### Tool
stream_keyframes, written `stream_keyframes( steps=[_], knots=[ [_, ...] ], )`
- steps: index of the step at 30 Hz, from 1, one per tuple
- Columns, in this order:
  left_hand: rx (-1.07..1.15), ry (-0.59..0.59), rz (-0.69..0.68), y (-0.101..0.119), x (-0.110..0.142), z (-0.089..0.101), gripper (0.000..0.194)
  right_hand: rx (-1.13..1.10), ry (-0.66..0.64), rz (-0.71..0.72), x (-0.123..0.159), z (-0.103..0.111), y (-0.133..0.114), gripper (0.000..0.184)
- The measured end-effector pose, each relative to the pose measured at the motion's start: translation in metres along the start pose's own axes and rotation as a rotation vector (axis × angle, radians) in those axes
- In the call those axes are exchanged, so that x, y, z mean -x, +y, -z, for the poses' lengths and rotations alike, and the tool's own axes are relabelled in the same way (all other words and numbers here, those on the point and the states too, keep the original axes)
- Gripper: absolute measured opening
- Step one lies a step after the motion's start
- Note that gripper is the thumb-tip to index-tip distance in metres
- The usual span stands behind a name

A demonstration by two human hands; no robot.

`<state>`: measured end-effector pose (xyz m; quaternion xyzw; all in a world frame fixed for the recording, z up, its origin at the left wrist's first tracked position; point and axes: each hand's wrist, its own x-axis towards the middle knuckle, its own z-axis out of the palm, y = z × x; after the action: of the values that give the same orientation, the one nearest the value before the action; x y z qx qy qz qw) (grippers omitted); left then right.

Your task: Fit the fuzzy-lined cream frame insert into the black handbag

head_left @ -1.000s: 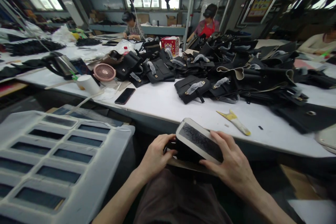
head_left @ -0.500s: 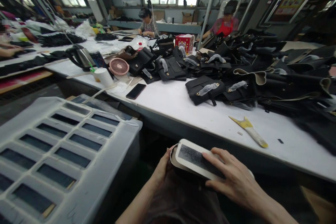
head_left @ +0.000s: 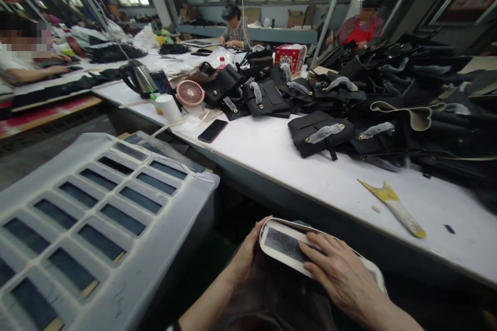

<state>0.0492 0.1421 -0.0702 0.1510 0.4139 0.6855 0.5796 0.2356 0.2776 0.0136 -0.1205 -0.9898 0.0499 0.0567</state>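
A long rounded panel (head_left: 281, 240) with a white border and a dark, speckled centre lies within the thin edge of a dark bag piece (head_left: 301, 225) above my lap. My left hand (head_left: 248, 251) is closed round the left end of this bag piece, with some of its fingertips hidden behind it. Across the middle of the panel lies my right hand (head_left: 337, 266), its bent fingers pressed on the face and holding it. The panel's right end (head_left: 378, 274) shows past that hand. Most of the bag piece's underside is hidden.
A whitish crate-like surface (head_left: 155, 232) with rectangular openings stands to my left. On the white table (head_left: 240, 147) lie a phone (head_left: 213, 131), a yellow-tipped tool (head_left: 394, 207) and piled black bags (head_left: 320, 132). A fan (head_left: 190, 93) and kettle (head_left: 137, 80) stand farther back. Co-workers sit beyond.
The panel's left end was raised and tilted out of the bag piece; now it sits down inside the edge. My right hand has shifted with it. The camera view has turned slightly left.
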Motion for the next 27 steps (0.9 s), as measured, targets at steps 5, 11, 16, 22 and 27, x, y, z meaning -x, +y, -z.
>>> stream_keyframes(
  steps=[5,11,16,22,27],
  knots=[
    [0.205,0.046,0.043,-0.005,-0.002,0.003,0.059,-0.01,0.003,-0.083,-0.027,-0.009,-0.019,0.033],
    [0.186,0.074,0.046,0.001,-0.004,0.002,0.054,-0.044,0.009,-0.168,-0.042,-0.014,-0.03,0.039],
    [0.227,0.084,0.088,0.002,-0.004,-0.001,0.053,-0.073,0.04,-0.237,-0.036,-0.018,-0.034,0.043],
    [0.19,0.062,0.094,0.001,-0.005,0.007,0.052,-0.081,0.072,-0.238,-0.036,-0.02,-0.036,0.042],
    [0.098,-0.01,0.116,0.009,-0.008,0.015,0.058,-0.102,0.108,-0.244,-0.036,-0.022,-0.037,0.042]
  ],
)
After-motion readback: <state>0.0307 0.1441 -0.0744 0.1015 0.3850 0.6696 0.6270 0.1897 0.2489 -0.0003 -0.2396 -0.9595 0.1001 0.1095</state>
